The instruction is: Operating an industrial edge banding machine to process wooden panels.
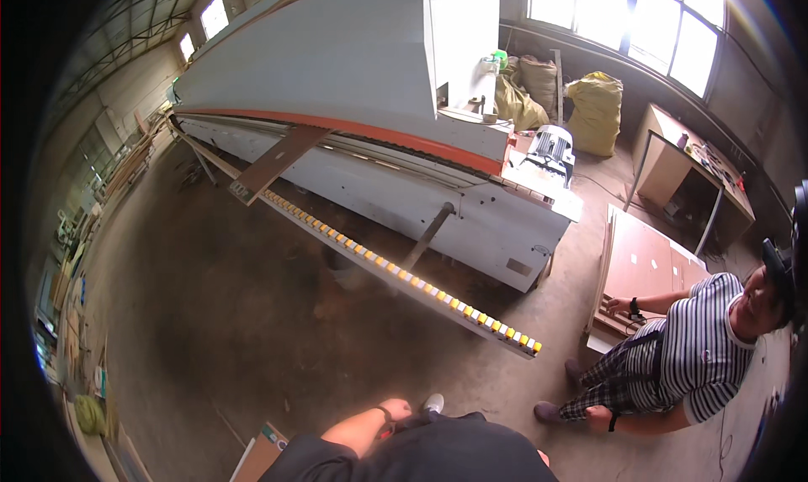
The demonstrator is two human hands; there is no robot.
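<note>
My left hand (397, 409) is low in front of my body, close to my dark shirt (438, 448), with a dark band round the wrist. It looks rounded, but its fingers do not show distinctly. Only a sliver of my right hand (544, 458) shows at the right side of my shirt, with its fingers hidden. Ahead of me runs a support rail (379, 259) lined with yellow and white rollers. Beyond it stands a long pale machine (320, 53) with an orange strip. A brown panel (282, 160) lies across from the machine to the rail's far end.
To my right a person in a striped shirt (703, 335) rests one hand on stacked brown boards (644, 250). Behind are a motor (551, 145), full sacks (595, 111) and a cluttered desk (665, 145). A board (263, 455) stands at my lower left; more boards line the left wall.
</note>
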